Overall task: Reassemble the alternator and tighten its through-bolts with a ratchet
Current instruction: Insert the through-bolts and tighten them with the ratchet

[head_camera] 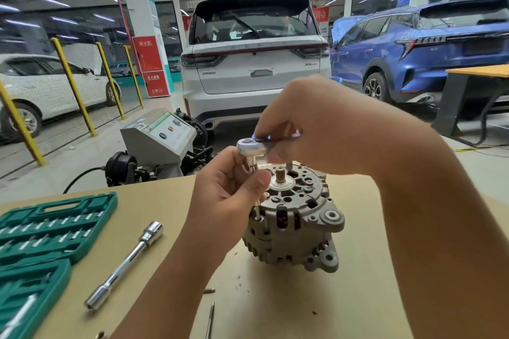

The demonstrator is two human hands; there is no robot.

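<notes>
Alternator [296, 217] stands on table [358, 297]; extension bar [124, 264], socket case [46, 231] nearby.

bright even light; edges blurred, wide-angle warped.

Indoor garage bay. A tan worktable [154, 201] occupied the foreground. Beyond it, on the grey concrete floor [82, 151], stood a grey console machine [159, 137]. A white SUV [256, 63] was parked rear-on at centre, a blue SUV [418, 47] to its right, and a white car [46, 85] at left behind yellow posts [73, 85]. A white pillar [143, 14] bore a red sign [150, 66]; ceiling strip lights [49, 0] were lit.
</notes>
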